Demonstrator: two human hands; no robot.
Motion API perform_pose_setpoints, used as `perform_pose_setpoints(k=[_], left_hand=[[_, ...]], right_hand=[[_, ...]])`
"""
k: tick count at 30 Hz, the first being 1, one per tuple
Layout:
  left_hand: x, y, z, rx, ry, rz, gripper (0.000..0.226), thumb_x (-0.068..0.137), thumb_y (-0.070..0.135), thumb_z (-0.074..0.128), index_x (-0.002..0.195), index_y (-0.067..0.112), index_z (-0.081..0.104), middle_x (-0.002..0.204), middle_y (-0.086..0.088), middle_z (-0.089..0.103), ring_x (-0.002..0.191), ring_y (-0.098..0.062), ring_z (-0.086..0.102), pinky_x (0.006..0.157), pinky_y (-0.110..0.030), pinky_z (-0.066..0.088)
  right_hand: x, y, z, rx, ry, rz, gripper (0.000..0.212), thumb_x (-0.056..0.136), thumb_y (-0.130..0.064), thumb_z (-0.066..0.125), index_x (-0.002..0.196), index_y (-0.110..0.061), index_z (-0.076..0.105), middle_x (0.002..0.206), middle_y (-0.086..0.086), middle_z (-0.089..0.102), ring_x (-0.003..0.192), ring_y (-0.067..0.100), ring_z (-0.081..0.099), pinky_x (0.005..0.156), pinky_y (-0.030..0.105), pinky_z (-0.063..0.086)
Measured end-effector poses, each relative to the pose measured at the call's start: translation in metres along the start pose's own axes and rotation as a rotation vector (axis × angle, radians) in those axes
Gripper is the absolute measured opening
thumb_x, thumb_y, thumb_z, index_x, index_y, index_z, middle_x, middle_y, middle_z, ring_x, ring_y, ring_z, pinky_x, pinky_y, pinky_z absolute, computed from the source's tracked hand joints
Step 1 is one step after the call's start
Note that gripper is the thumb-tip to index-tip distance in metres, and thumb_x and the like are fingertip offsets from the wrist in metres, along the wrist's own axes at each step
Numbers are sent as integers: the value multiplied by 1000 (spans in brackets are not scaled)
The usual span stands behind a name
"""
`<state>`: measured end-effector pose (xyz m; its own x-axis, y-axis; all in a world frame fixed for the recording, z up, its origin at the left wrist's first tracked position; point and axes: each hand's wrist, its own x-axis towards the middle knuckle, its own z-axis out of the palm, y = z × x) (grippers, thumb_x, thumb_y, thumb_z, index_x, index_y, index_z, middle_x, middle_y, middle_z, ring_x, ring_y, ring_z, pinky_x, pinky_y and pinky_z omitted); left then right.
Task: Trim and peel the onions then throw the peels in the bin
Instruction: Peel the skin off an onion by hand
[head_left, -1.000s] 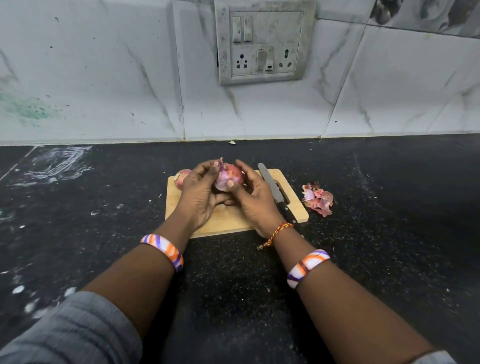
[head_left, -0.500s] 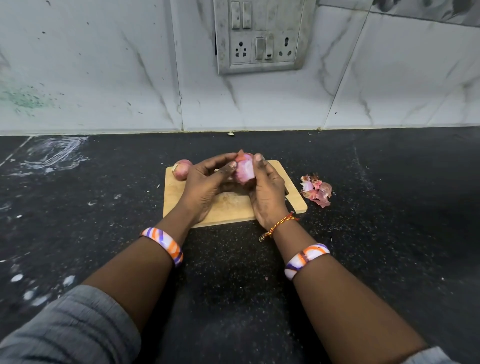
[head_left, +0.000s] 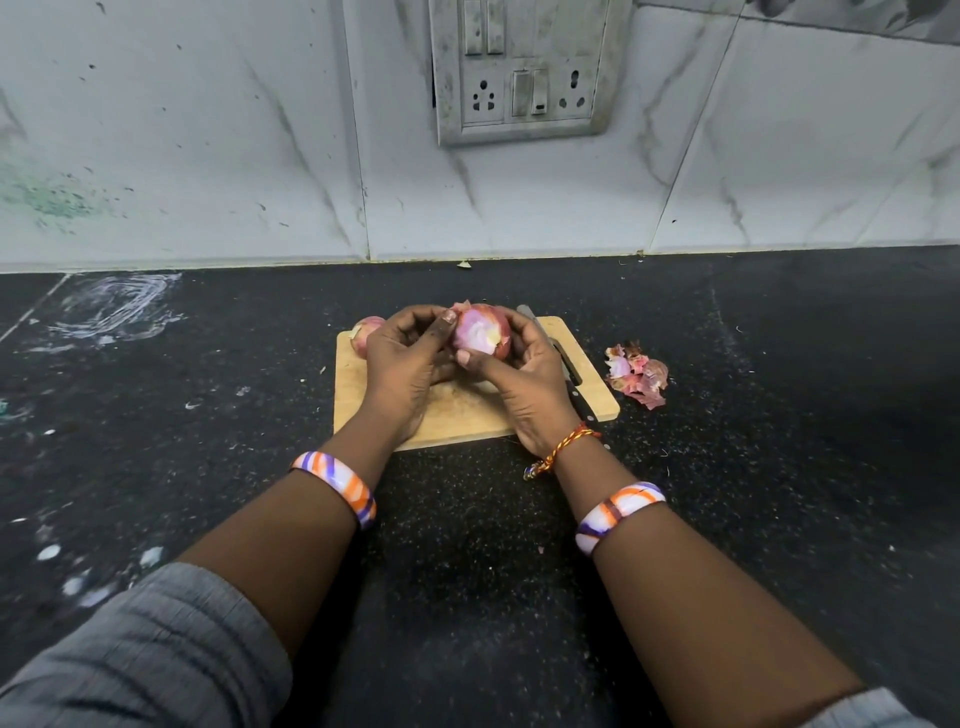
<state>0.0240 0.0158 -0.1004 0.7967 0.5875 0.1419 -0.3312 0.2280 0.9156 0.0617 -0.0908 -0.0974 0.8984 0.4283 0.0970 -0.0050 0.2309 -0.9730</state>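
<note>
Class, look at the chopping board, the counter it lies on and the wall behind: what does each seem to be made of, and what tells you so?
Chopping board: pale wood or bamboo by its tan matte face, faintly scuffed.
Counter: probably polished black granite, dark with fine pale speckles; a speckled composite is possible.
Wall: glazed marble-look tiles, white with grey veins, split by straight joints.

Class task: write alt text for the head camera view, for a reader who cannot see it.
Both hands, left hand and right hand, hold a partly peeled onion above a cutting board. A knife lies on the board; peels sit on the counter.
</note>
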Motion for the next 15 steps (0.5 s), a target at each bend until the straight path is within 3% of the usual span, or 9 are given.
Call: perform_pose_setpoints(k=[3, 5, 8, 10, 12, 15], left_hand=[[1, -2, 0, 19, 24, -3, 13, 89, 6, 53, 79, 12, 55, 77, -5, 58, 53, -7, 62, 43, -18, 50], [3, -4, 0, 49, 65, -22, 13, 91, 8, 52, 79, 13, 55, 80, -5, 58, 60, -12, 60, 44, -18, 50], [8, -8, 0, 107, 118, -17, 17, 92, 8, 50, 77, 15, 54, 80, 0, 60, 73, -10, 57, 62, -21, 52], [9, -9, 0, 141, 118, 0, 19, 92, 6, 49, 77, 17, 55, 80, 1, 59, 76, -6, 55, 70, -19, 49], [10, -10, 0, 160, 125, 4, 21, 93, 5, 47, 77, 18, 54, 80, 1, 59, 76, -7, 54, 70, -19, 48], [10, -12, 0, 149, 147, -20, 23, 94, 4, 45, 77, 17, 52, 77, -1, 58, 74, -14, 56, 61, -26, 52]], right_hand=[[-1, -1, -1, 16, -22, 8, 62, 71, 14, 68, 128, -2, 49, 98, -16, 54, 90, 4, 58, 93, 43, 51], [-1, 0, 0, -19, -20, -6, 62, 71, 13, 69, 127, -4, 50, 101, -13, 55, 90, 4, 57, 92, 37, 52], [-1, 5, 4, -146, -1, -55, 66, 66, 0, 79, 124, -12, 51, 121, 6, 56, 103, 12, 57, 95, 37, 51], [0, 9, 5, -277, 7, -94, 70, 61, -11, 85, 122, -18, 53, 124, 6, 55, 110, 17, 56, 97, 34, 50], [1, 9, 4, -275, 1, -83, 69, 61, -8, 84, 122, -17, 53, 123, 5, 56, 110, 16, 55, 96, 32, 49], [0, 4, 0, -71, -22, 13, 63, 67, 6, 75, 122, -12, 51, 117, 5, 55, 106, 16, 55, 92, 37, 52]])
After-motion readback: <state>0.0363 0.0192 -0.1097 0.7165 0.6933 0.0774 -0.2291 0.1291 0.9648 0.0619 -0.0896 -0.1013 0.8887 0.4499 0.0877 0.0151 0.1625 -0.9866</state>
